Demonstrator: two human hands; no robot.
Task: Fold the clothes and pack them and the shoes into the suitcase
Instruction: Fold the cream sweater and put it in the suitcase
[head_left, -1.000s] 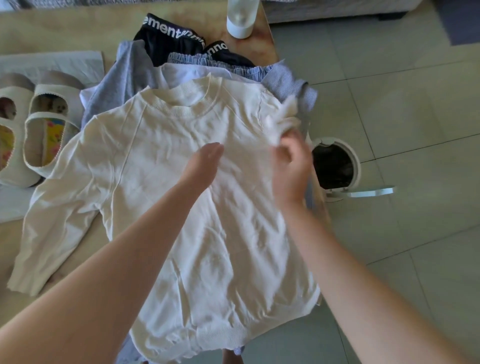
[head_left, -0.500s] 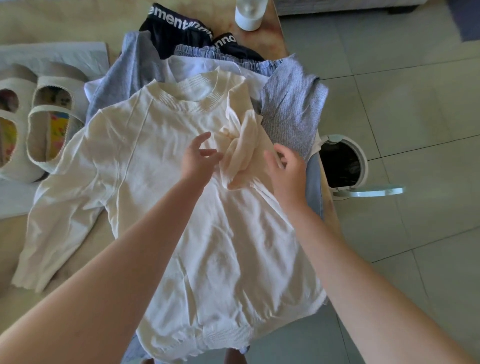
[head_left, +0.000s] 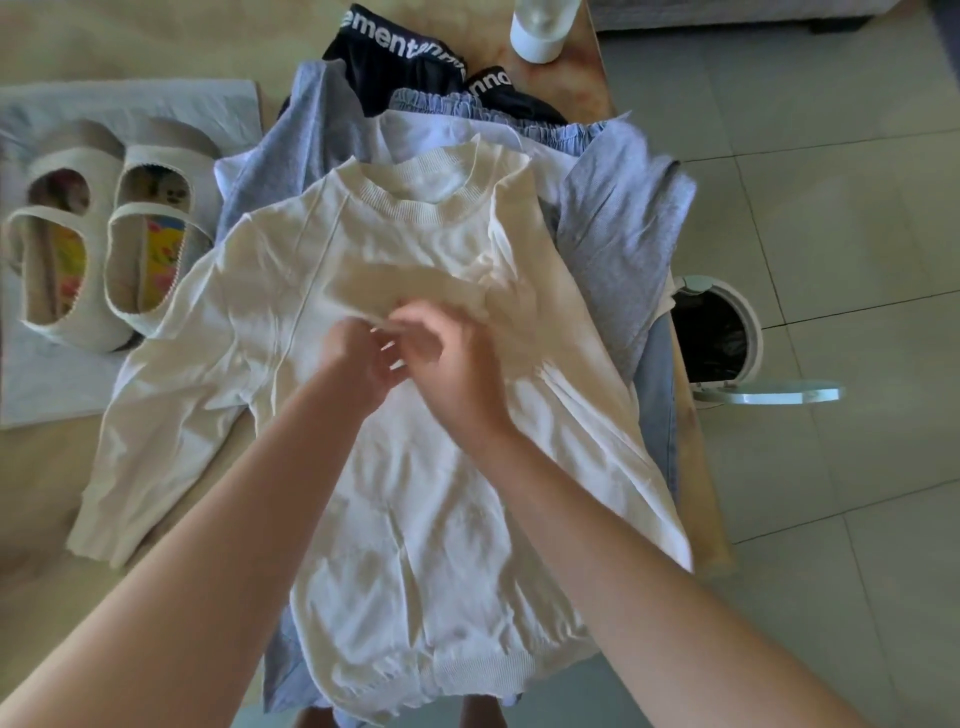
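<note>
A cream sweatshirt (head_left: 415, 545) lies face up on top of a pile of clothes on the table. Its right sleeve (head_left: 410, 286) is folded across the chest; its left sleeve (head_left: 156, 441) is spread out to the left. My left hand (head_left: 358, 358) and my right hand (head_left: 457, 364) meet at the chest, fingers curled on the end of the folded sleeve. Under the sweatshirt lie a grey garment (head_left: 618, 234), a white one (head_left: 431, 135), blue striped shorts (head_left: 467, 106) and black items with white lettering (head_left: 395, 57). A pair of cream shoes (head_left: 104, 244) sits at the left. No suitcase is in view.
The shoes rest on a white cloth (head_left: 47, 374) on the wooden table (head_left: 104, 36). A white cup (head_left: 540, 26) stands at the table's far edge. A small open bin (head_left: 717, 332) with a dark liner stands on the tiled floor right of the table.
The right sleeve has been brought from the shoulder across the chest to the left and laid flat. Both hands have come together at its cuff.
</note>
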